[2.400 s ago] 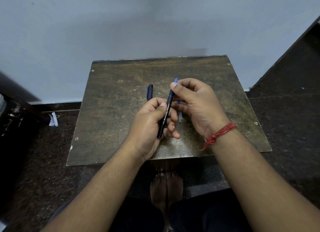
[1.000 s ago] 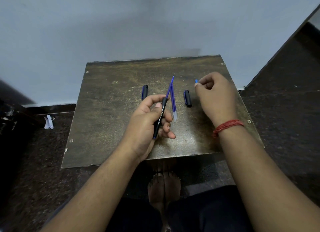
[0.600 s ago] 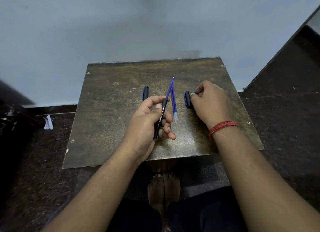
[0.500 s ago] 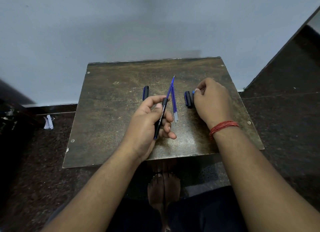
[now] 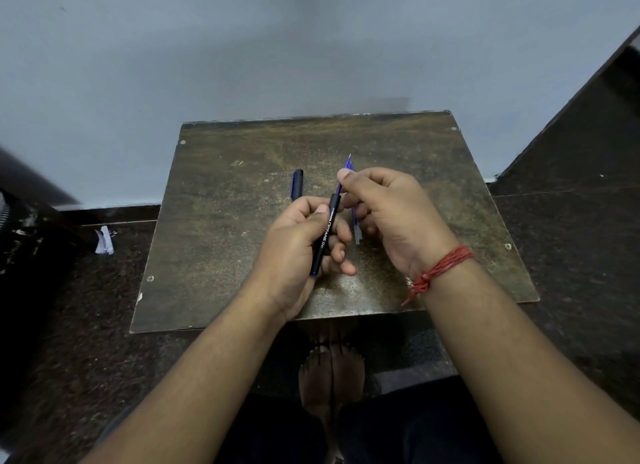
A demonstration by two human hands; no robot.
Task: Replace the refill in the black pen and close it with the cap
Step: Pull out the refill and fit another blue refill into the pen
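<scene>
My left hand (image 5: 298, 249) grips the black pen barrel (image 5: 323, 237) upright over the middle of the small table (image 5: 221, 228). A blue refill (image 5: 348, 161) sticks out of the barrel's top. My right hand (image 5: 391, 214) has its thumb and fingers pinched round that refill just above the barrel. A second blue refill (image 5: 356, 233) lies on the table under my right hand, with only its pale end showing. One black cap piece (image 5: 297, 185) lies on the table left of my hands. The other black piece is hidden by my right hand.
The table stands against a grey wall (image 5: 242, 48), on a dark speckled floor (image 5: 571, 256). A scrap of white paper (image 5: 104, 240) lies on the floor to the left. My bare feet (image 5: 330, 373) are under the table's front edge.
My right hand left the black piece at the right of the table and came back left to the pen, closing on the protruding refill. My left hand kept its grip on the barrel.
</scene>
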